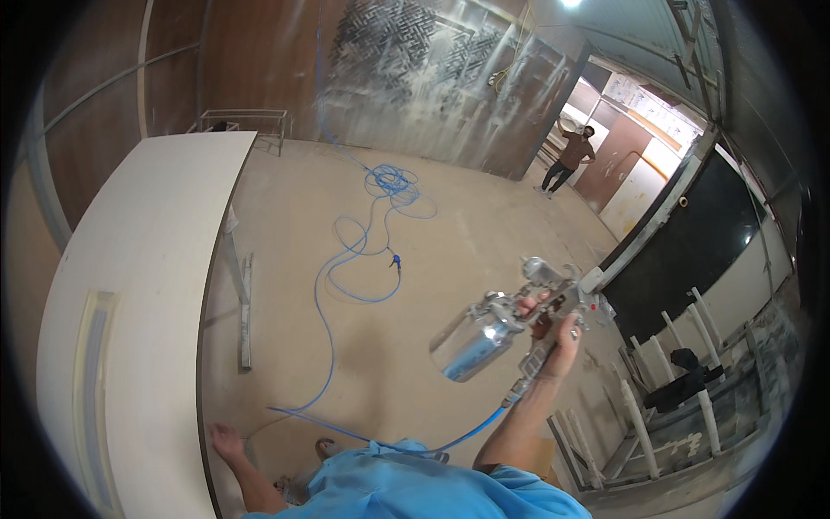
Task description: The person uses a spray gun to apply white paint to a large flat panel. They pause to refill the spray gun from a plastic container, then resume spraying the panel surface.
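Note:
My right hand (pixel 562 346) is closed round the handle of a silver spray gun (pixel 553 294), lifted in front of me at the right. The gun's shiny metal cup (pixel 475 336) leans to the left of my fingers. From the fitting under the grip, a blue air hose (pixel 467 432) curves down across my front and away over the floor. Low on the left, my left hand (pixel 227 441) hangs by the edge of a large white panel (pixel 164 285), fingers apart and nothing visible in them. Whether it touches the panel edge is unclear.
The blue hose lies in a loose coil (pixel 393 183) on the floor, and a blow gun (pixel 396 261) lies nearer. Metal legs (pixel 245 329) support the panel. Racks with pale posts (pixel 640 424) stand at right. A person (pixel 571 160) stands by the far doorway.

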`<state>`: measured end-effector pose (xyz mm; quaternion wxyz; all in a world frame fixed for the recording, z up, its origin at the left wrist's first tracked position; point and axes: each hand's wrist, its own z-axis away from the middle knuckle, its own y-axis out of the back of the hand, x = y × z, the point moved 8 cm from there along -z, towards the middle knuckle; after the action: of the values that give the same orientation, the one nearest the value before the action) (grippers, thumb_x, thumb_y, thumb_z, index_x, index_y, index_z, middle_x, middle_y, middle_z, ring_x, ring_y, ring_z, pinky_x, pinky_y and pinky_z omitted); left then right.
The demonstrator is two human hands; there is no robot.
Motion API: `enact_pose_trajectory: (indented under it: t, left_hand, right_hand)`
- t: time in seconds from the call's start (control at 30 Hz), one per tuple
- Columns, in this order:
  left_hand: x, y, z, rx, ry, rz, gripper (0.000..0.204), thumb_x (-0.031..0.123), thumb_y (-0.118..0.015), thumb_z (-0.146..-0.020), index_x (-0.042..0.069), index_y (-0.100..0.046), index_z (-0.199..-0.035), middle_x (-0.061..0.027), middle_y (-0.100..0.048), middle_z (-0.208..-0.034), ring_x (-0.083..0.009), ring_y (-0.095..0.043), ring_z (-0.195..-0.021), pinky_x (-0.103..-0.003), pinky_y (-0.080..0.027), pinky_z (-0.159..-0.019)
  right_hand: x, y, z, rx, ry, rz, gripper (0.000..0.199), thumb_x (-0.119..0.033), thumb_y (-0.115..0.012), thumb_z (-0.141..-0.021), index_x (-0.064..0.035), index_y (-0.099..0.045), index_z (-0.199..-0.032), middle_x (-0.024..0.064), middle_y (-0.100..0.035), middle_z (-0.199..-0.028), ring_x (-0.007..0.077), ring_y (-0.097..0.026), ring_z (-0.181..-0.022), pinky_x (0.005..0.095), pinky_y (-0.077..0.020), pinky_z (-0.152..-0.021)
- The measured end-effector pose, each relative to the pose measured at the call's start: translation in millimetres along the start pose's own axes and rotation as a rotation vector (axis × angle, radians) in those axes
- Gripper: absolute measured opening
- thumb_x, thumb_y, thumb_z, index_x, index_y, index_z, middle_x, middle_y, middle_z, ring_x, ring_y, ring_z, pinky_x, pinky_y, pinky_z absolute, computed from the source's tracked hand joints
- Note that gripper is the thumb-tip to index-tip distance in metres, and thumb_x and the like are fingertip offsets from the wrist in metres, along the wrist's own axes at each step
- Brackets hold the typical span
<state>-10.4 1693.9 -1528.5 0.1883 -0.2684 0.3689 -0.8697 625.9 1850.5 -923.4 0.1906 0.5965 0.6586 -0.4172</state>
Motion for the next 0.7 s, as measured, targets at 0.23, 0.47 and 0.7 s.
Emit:
enact_pose_trajectory:
  t: [0.23, 0.47, 0.7]
  left_hand:
    - [-192, -60, 127, -0.478, 0.588, -0.750, 0.056, 0.054, -0.044, -0.100, 0.009, -0.055, -0.130, -0.0133, -0.059, -0.125, -0.0306, -0.055, -0.115, -0.047, -0.045, -0.096]
    - [-302, -358, 345, -1.024, 0.679, -0.222, 0.066, 0.052, -0.025, -0.106, 0.004, -0.033, -0.151, -0.0154, -0.045, -0.149, -0.0321, -0.044, -0.137, -0.046, -0.034, -0.115]
    - [-231, -365, 513, -0.792, 0.701, 0.083, 0.050, 0.038, -0.035, -0.106, 0.005, -0.051, -0.140, -0.0128, -0.054, -0.143, -0.0320, -0.047, -0.134, -0.046, -0.036, -0.114]
  right_hand:
    - [20, -22, -12, -0.007, -0.038, -0.104, 0.059, -0.043, -0.068, -0.092, 0.0073, -0.056, -0.119, 0.0200, -0.069, -0.101, 0.0316, -0.070, -0.093, 0.0455, -0.0540, -0.088]
    - [-16, -57, 24, -0.047, 0.005, -0.296, 0.057, -0.042, -0.053, -0.100, 0.0113, -0.053, -0.121, 0.0207, -0.061, -0.114, 0.0347, -0.067, -0.101, 0.0500, -0.0575, -0.089]
    - [-88, -83, 39, -0.145, 0.173, -0.459, 0.056, -0.043, -0.045, -0.104, 0.0057, -0.046, -0.132, 0.0185, -0.057, -0.123, 0.0349, -0.062, -0.111, 0.0555, -0.0486, -0.102]
